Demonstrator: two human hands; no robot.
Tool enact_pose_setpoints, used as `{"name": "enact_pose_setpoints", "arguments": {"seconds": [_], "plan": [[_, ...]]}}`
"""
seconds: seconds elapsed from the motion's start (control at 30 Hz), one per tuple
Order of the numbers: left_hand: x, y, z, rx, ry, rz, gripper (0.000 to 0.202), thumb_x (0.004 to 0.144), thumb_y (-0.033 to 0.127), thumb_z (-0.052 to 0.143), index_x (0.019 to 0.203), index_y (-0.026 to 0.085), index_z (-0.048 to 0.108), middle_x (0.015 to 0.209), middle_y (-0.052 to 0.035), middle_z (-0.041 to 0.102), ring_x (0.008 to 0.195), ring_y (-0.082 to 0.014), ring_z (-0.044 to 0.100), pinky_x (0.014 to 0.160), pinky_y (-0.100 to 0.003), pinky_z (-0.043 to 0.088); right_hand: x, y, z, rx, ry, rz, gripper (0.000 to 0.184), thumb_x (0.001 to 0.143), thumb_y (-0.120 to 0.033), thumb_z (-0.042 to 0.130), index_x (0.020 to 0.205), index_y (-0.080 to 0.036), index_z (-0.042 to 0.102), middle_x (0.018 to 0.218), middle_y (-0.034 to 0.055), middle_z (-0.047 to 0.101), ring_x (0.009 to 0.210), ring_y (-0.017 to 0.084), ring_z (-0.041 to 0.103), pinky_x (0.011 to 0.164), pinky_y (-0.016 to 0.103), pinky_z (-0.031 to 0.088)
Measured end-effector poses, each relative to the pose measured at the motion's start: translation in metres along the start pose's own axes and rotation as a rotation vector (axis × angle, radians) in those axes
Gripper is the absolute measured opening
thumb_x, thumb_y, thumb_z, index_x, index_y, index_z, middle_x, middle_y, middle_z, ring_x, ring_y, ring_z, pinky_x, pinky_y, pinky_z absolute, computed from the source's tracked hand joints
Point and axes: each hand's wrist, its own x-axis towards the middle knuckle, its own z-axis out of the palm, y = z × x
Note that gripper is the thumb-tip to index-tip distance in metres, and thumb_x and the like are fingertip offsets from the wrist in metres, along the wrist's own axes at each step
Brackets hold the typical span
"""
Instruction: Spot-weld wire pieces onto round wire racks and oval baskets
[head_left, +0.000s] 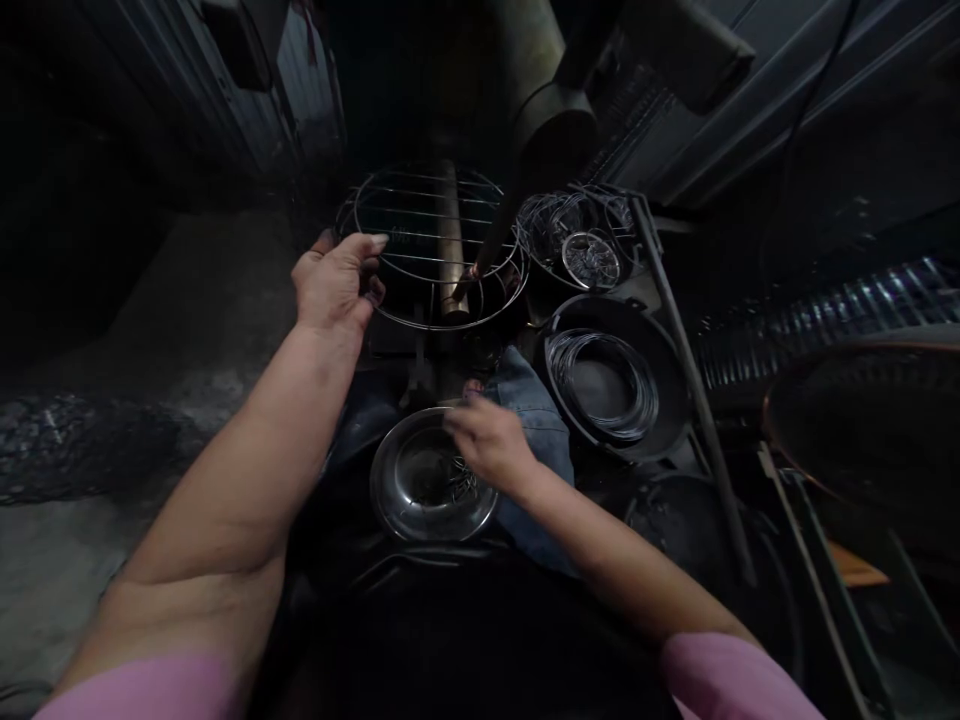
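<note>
My left hand (336, 282) grips the left rim of a round wire rack (435, 245) made of rings and parallel cross wires, resting under a dark machine arm (495, 235). My right hand (491, 440) hovers over a shiny metal bowl (420, 485) on my lap, fingers curled and blurred above small wire pieces (461, 480) in the bowl. I cannot tell whether it holds one.
A dark round pan (667, 400) with coiled wire rings (604, 385) sits to the right. Behind it a stack of finished wire pieces (592, 245) lies in a frame. A metal bar (686, 350) runs diagonally at right. Concrete floor (187, 300) lies left.
</note>
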Motion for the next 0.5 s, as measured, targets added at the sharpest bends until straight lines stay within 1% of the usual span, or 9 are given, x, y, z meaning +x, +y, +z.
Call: {"name": "enact_pose_setpoints", "arguments": {"seconds": [0.03,0.07,0.1,0.13,0.2,0.27,0.37,0.43,0.5], "plan": [[0.0,0.0,0.0,-0.002,-0.005,-0.003,0.036,0.052,0.009,0.076,0.07,0.02,0.047,0.061,0.0023,0.051,0.054,-0.0111,0.051,0.043,-0.02,0.036,-0.013,0.002,0.006,-0.109,-0.228,-0.03,0.021,0.082,-0.016,0.052,0.085,-0.02,0.072,0.083,0.0065,0.066,0.079,0.018,0.062,0.074,0.028,0.048],[0.0,0.0,0.0,-0.003,-0.005,-0.004,0.037,0.052,0.01,0.077,0.07,0.02,0.046,0.06,0.0024,0.051,0.054,-0.0115,0.052,0.043,-0.02,0.036,-0.025,0.004,0.012,-0.203,-0.414,-0.052,0.021,0.08,-0.014,0.052,0.084,-0.02,0.073,0.083,0.007,0.066,0.078,0.018,0.062,0.071,0.027,0.047],[0.0,-0.001,0.0,-0.006,0.001,-0.003,0.038,0.052,0.01,0.078,0.07,0.021,0.046,0.06,0.0026,0.05,0.055,-0.0119,0.052,0.043,-0.02,0.035,-0.034,0.006,0.019,-0.281,-0.549,-0.074,0.021,0.078,-0.013,0.053,0.084,-0.019,0.073,0.084,0.0078,0.066,0.078,0.019,0.061,0.069,0.027,0.046],[0.0,-0.001,0.0,-0.009,0.007,-0.002,0.039,0.051,0.01,0.078,0.071,0.021,0.046,0.061,0.0027,0.05,0.056,-0.0124,0.053,0.043,-0.02,0.035,-0.04,0.007,0.025,-0.345,-0.626,-0.093,0.021,0.078,-0.013,0.053,0.085,-0.018,0.073,0.087,0.0092,0.066,0.08,0.02,0.061,0.069,0.028,0.046],[0.0,-0.002,0.0,-0.016,0.021,0.003,0.04,0.05,0.01,0.078,0.072,0.021,0.046,0.061,0.0027,0.05,0.058,-0.0131,0.054,0.043,-0.02,0.034,-0.047,0.01,0.039,-0.429,-0.668,-0.13,0.021,0.079,-0.014,0.052,0.087,-0.014,0.072,0.091,0.0123,0.066,0.084,0.023,0.061,0.071,0.031,0.046],[-0.001,-0.002,0.001,-0.021,0.023,0.009,0.04,0.049,0.01,0.077,0.071,0.021,0.046,0.062,0.0026,0.05,0.058,-0.0133,0.053,0.043,-0.02,0.034,-0.047,0.01,0.049,-0.464,-0.664,-0.158,0.023,0.082,-0.015,0.05,0.088,-0.011,0.071,0.092,0.015,0.066,0.086,0.025,0.061,0.073,0.033,0.045],[-0.004,0.0,0.002,-0.014,0.021,0.006,0.038,0.049,0.009,0.075,0.068,0.02,0.045,0.061,0.0028,0.049,0.057,-0.0123,0.051,0.043,-0.02,0.033,-0.044,0.009,0.055,-0.451,-0.654,-0.15,0.024,0.084,-0.015,0.048,0.088,-0.009,0.072,0.091,0.0163,0.067,0.088,0.026,0.061,0.075,0.034,0.046],[-0.005,0.001,0.002,-0.01,0.019,0.001,0.036,0.049,0.009,0.074,0.067,0.02,0.045,0.06,0.0026,0.048,0.055,-0.0117,0.05,0.042,-0.02,0.033,-0.042,0.009,0.05,-0.385,-0.626,-0.056,0.022,0.082,-0.014,0.051,0.088,-0.011,0.072,0.093,0.015,0.067,0.088,0.024,0.063,0.075,0.032,0.047],[-0.006,0.002,0.002,-0.017,0.025,0.002,0.036,0.049,0.008,0.074,0.067,0.02,0.045,0.06,0.0025,0.048,0.054,-0.0115,0.05,0.042,-0.02,0.033,-0.041,0.01,0.041,-0.195,-0.553,0.081,0.018,0.078,-0.014,0.057,0.088,-0.015,0.073,0.096,0.0111,0.068,0.09,0.021,0.064,0.078,0.029,0.048]]}}
